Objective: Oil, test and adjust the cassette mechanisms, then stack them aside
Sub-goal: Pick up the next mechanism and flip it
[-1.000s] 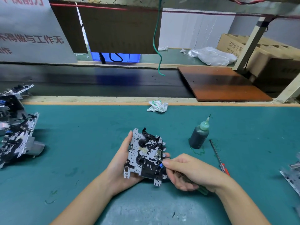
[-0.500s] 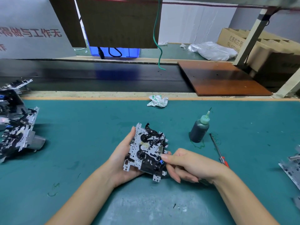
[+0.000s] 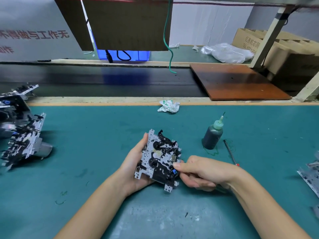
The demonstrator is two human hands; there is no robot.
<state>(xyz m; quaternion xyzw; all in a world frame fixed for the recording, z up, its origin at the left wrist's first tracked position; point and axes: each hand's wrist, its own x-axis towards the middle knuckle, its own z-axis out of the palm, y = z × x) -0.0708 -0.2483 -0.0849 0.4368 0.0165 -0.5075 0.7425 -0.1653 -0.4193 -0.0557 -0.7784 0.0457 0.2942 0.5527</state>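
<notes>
One cassette mechanism [image 3: 159, 156] is mid-check above the worktop [image 3: 86, 152]: the left hand [image 3: 136, 163] grips its edge while the right hand [image 3: 198, 171] presses a fingertip on its blue part, other fingers curled around a thin tool. Several mechanisms [image 3: 22, 135] already lie piled at the left, likely finished; another [image 3: 310, 176] lies at the right, so work remains.

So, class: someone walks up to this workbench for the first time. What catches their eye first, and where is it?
First, the cassette mechanism held up at centre over the green mat, the left hand cradling it and the right hand at its right edge. Next, the dark oil bottle standing just right of it, a screwdriver lying alongside. At far left sits a pile of mechanisms.
</notes>
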